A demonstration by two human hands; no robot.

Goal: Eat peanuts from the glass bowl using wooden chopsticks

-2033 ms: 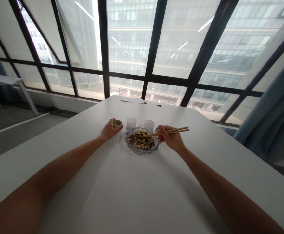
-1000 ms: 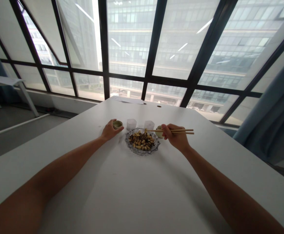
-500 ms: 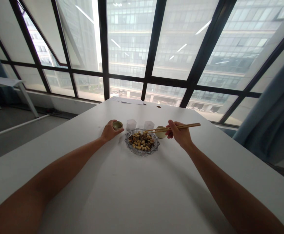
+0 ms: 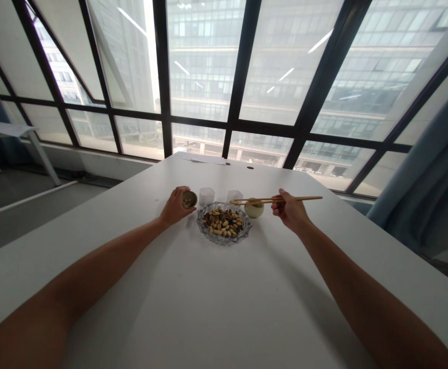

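My left hand (image 4: 176, 207) is wrapped round a small olive cup (image 4: 189, 200), tilted so that a few pieces show inside it. Just right of it, a scalloped glass dish (image 4: 244, 237) holds nuts and seeds (image 4: 224, 222). My right hand (image 4: 290, 209) grips wooden chopsticks (image 4: 304, 198) that point left. Their tips are above the dish's back right part, with what looks like a small pale piece between them. Below the chopsticks, a pale round cup (image 4: 253, 210) stands beside the dish.
Two translucent white cups, one on the left (image 4: 206, 197) and one on the right (image 4: 235, 196), stand behind the dish. Paper (image 4: 201, 158) lies at the far edge of the white table (image 4: 208, 307), before the windows. A blue curtain (image 4: 424, 179) hangs at the right.
My left hand has tipped the olive cup, and its contents now show. My right hand has moved right and slightly up with the chopsticks, whose tips have lifted from the nuts.
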